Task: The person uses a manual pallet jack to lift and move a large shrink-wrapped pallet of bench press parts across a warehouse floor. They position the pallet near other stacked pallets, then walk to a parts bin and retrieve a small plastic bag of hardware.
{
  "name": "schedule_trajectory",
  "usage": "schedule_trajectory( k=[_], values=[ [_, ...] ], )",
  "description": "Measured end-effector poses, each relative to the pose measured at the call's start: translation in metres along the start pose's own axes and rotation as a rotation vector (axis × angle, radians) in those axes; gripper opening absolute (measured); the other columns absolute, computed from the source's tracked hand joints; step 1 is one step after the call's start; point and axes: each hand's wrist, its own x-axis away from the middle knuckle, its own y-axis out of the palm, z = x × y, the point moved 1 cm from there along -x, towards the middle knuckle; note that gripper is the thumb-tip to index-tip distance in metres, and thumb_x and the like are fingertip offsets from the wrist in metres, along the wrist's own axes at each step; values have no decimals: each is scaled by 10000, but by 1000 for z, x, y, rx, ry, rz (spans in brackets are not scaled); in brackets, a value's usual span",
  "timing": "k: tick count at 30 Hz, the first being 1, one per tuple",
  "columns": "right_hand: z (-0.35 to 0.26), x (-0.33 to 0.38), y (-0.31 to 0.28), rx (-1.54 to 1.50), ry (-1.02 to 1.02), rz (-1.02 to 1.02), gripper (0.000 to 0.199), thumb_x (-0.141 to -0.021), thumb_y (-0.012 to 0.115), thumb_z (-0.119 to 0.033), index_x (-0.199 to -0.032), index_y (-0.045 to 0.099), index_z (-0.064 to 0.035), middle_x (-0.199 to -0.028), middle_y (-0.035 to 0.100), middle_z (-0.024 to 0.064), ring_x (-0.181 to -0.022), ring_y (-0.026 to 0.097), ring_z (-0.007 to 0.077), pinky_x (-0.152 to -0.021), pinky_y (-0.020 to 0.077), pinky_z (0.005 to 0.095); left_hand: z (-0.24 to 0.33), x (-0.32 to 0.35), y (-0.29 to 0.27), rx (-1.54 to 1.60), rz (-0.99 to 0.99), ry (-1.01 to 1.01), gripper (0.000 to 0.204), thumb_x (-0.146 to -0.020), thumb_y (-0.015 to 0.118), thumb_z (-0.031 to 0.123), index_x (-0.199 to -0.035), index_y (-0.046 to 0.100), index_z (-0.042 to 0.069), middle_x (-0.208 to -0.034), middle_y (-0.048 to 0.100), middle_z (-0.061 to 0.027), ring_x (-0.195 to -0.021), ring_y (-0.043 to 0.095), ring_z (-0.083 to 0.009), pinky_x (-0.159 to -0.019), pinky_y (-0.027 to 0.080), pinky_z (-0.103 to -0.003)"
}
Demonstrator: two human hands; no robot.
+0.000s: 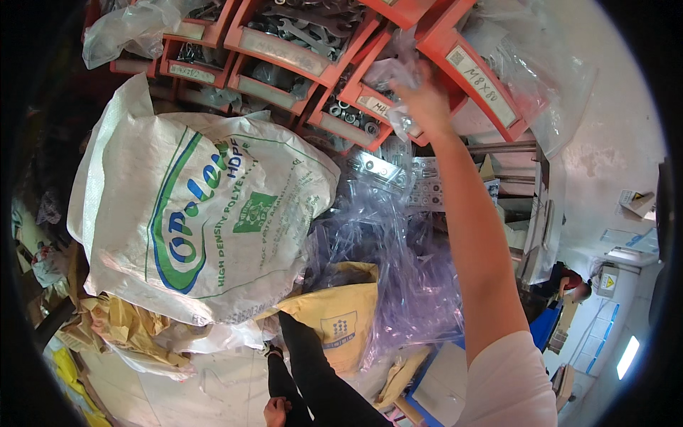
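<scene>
My right hand is raised at the end of a bare, outstretched arm. It is at the mouth of a red parts bin with a paper label, beside a crumpled clear plastic bag. Motion smears the fingers, so whether they grip the plastic is unclear. Close to its right hangs a larger red bin, tilted, with a label on its front. Low in the view, my left hand is beside my dark-trousered leg, its fingers curled closed. Anything inside that hand is hidden.
More red bins hold wrenches and metal washers. A big white woven sack stands at left, with a yellow sack and clear plastic sheeting nearer. Metal shelving is at right. Another person is farther off.
</scene>
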Motion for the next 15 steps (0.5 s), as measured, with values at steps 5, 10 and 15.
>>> schedule_trajectory(
  k=[5, 10, 15],
  values=[
    [38, 3, -29, -1075, 497, 195, 492, -921, 692, -107, -1378, 525, -36, -1284, 608, 97, -1173, 611, 261, -1020, 500, 394, -6, -5, -3, 2, -4, 24, 247, -1060, 501, 158, -1103, 653, -31, -868, 743, -133, -739, 727, -197, -676, 605, -319],
    [30, -7, -33, -884, 357, 95, 353, -893, 654, -46, -1241, 597, -44, -1164, 628, 57, -1050, 612, 205, -909, 524, 378, 29, 34, 3, -125, 51, -18, 342, -1050, 538, 306, -1081, 710, 12, -923, 753, -107, -818, 705, -190, -770, 564, -344],
    [-9, -41, -14, -627, 255, -187, 257, -838, 729, -156, -1053, 671, -28, -983, 654, 54, -915, 604, 195, -836, 514, 366, 56, 52, 14, -278, 93, 17, 309, -1043, 549, 292, -1051, 712, 29, -894, 744, -83, -791, 683, -173, -749, 552, -329]
  ],
)
